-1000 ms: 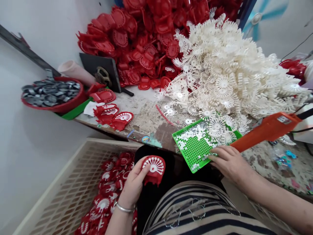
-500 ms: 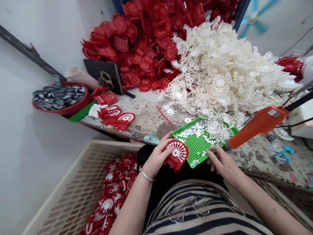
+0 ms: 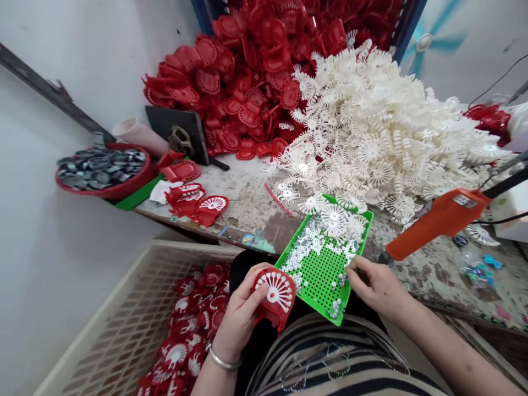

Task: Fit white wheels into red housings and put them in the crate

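Observation:
My left hand (image 3: 243, 305) grips a red plastic piece (image 3: 270, 313) with a white fan-shaped part (image 3: 277, 290) lying on its face; the thumb presses on it. Right beside it is a green perforated tray (image 3: 319, 280), set at a slant over the table edge. Small silvery pieces (image 3: 303, 245) and a few white fan parts (image 3: 335, 220) lie in the tray. My right hand (image 3: 365, 278) is at the tray's right rim, thumb and index finger pinched together; what is between them, if anything, is too small to make out.
Piles of red pieces (image 3: 264, 49) and white fan parts (image 3: 388, 132) cover the table's back. An orange tool (image 3: 439, 223) hangs at right. A red bowl (image 3: 111, 190) of grey parts stands left; a cream crate (image 3: 136, 275) of assembled pieces is below.
The green tray has turned and come closer to my body. My left hand has moved down and left with the red piece. My right hand has shifted slightly down along the tray.

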Motion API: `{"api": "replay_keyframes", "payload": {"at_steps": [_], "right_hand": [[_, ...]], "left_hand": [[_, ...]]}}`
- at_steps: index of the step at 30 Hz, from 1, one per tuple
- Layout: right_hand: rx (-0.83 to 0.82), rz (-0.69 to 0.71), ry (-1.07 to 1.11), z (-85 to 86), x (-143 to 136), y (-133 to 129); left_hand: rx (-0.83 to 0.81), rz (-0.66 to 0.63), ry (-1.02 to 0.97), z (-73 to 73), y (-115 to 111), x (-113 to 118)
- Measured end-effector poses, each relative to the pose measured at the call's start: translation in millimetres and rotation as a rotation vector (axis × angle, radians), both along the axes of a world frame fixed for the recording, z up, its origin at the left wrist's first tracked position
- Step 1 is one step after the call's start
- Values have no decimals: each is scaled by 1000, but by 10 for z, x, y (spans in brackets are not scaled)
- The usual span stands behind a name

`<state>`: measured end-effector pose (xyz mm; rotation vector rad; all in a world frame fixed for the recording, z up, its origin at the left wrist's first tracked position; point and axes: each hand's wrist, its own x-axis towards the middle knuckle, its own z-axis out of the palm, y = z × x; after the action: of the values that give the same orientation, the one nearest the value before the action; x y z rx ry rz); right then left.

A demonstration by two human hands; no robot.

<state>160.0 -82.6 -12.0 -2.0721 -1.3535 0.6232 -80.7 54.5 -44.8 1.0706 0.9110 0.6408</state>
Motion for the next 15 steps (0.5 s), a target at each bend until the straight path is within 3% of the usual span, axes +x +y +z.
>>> {"api": "replay_keyframes", "payload": {"at_steps": [5,15], "right_hand": [[-32,29,-275,-3,195,304],[18,-129,-518,-150,693,794]], "left_hand": [[-10,14,-6,-10,-56,16],[178,-267,-35,-52,-57,334]]}}
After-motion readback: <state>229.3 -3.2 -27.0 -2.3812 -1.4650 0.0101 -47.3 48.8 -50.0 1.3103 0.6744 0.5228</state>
